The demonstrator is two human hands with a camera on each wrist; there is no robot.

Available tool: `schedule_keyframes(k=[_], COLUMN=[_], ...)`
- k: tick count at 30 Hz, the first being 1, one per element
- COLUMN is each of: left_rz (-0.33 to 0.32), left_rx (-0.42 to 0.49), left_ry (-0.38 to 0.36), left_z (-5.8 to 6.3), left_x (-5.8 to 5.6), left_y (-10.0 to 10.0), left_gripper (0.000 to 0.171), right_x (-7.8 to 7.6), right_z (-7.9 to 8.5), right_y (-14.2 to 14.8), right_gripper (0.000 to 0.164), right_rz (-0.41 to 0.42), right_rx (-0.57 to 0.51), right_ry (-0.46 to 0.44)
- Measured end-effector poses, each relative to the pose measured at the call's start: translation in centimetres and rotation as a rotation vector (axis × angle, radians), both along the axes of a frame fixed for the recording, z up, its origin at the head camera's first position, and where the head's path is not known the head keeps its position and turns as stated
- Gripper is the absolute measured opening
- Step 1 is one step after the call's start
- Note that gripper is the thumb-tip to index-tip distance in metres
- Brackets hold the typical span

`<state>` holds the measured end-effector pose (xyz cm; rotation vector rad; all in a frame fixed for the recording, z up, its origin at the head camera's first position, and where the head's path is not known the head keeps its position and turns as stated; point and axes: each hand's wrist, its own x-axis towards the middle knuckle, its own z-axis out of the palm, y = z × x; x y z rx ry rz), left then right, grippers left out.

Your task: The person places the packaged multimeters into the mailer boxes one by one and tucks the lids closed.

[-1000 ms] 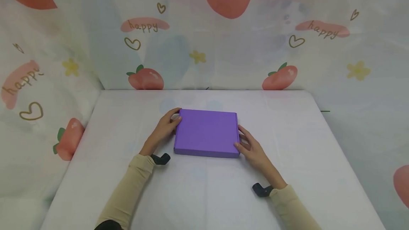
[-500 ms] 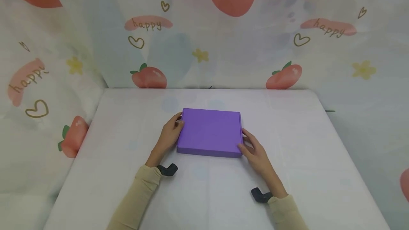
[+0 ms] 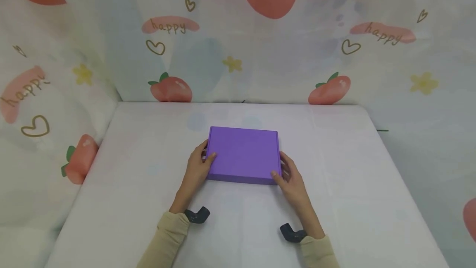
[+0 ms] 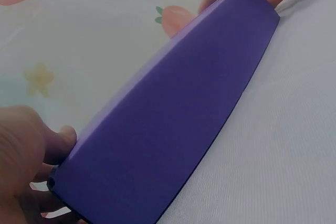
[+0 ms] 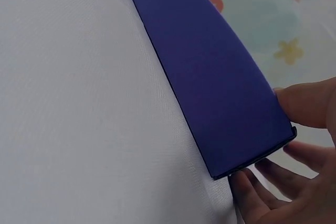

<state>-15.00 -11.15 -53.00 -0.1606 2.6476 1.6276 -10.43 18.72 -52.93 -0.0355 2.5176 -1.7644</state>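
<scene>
A flat, closed purple box (image 3: 243,154) lies between my two hands near the middle of the white table. At its left side my left hand (image 3: 196,166) grips it, the thumb over the top edge and the fingers along the side. My right hand (image 3: 293,180) holds the right side near the front corner, thumb on top. The right wrist view shows fingertips (image 5: 242,182) curled at the lower end of the box (image 5: 210,72). In the left wrist view the box front (image 4: 173,108) spans both hands. Whether its underside touches the table cannot be told.
A white cloth covers the table (image 3: 238,226). Behind it and to the left hang printed sheets (image 3: 208,65) with fruit, hearts and "happy" lettering. Dark angular pieces (image 3: 198,215) sit at both wrists, beside the beige sleeves (image 3: 163,239).
Both hands have slid toward the front along the sides of the box, and the left thumb now reaches further over its top. The box stays almost in place; the view shifts slightly.
</scene>
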Motion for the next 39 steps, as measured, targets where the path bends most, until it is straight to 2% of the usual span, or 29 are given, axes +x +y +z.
schedule_keyframes(k=[5,8,10,13,15,17,19,21,23,26,29,32,39], left_rz=[0.011,0.007,-0.006,-0.019,-0.017,-0.023,-0.041,-0.069,-0.093,-0.141,-0.234,-0.297,-0.319], left_rx=[0.019,-0.021,-0.099,-0.344,-0.527,-0.690,-0.789,-0.846,-0.878,-0.905,-0.919,-0.926,-0.951], left_ry=[-0.003,0.000,0.028,0.114,0.207,0.292,0.363,0.411,0.450,0.516,0.572,0.597,0.597], left_z=[0.2,0.2,0.2,0.5,0.7,0.9,0.9,0.9,0.9,0.8,0.6,0.5,0.8], left_x=[0.2,0.4,0.6,1.2,1.7,2.3,2.8,3.2,3.5,3.8,4.0,4.3,4.3], left_y=[-0.2,0.1,0.6,1.5,2.0,2.4,2.6,2.7,2.6,2.5,2.5,2.5,2.2], left_gripper=[0.061,0.060,0.058,0.055,0.051,0.047,0.044,0.043,0.042,0.040,0.041,0.045,0.047], right_x=[-0.1,-0.1,0.0,0.2,0.4,0.6,0.7,0.8,0.8,0.7,0.7,0.9,0.8], right_z=[-0.2,-0.3,-0.2,0.2,0.4,0.5,0.6,0.8,1.1,1.3,1.4,1.3,1.2], right_y=[-0.2,0.0,0.3,0.5,0.5,0.2,-0.1,-0.5,-1.0,-1.5,-1.9,-2.1,-2.4], right_gripper=[0.073,0.073,0.074,0.073,0.069,0.062,0.053,0.044,0.038,0.041,0.053,0.054,0.040], right_rz=[-0.004,-0.007,-0.003,0.010,0.031,0.051,0.062,0.062,0.070,0.123,0.176,0.178,0.131], right_rx=[-0.014,-0.014,0.008,0.099,0.208,0.333,0.475,0.618,0.722,0.818,0.851,0.856,0.821], right_ry=[-0.010,-0.024,-0.037,-0.024,0.043,0.167,0.327,0.479,0.585,0.643,0.621,0.598,0.608])
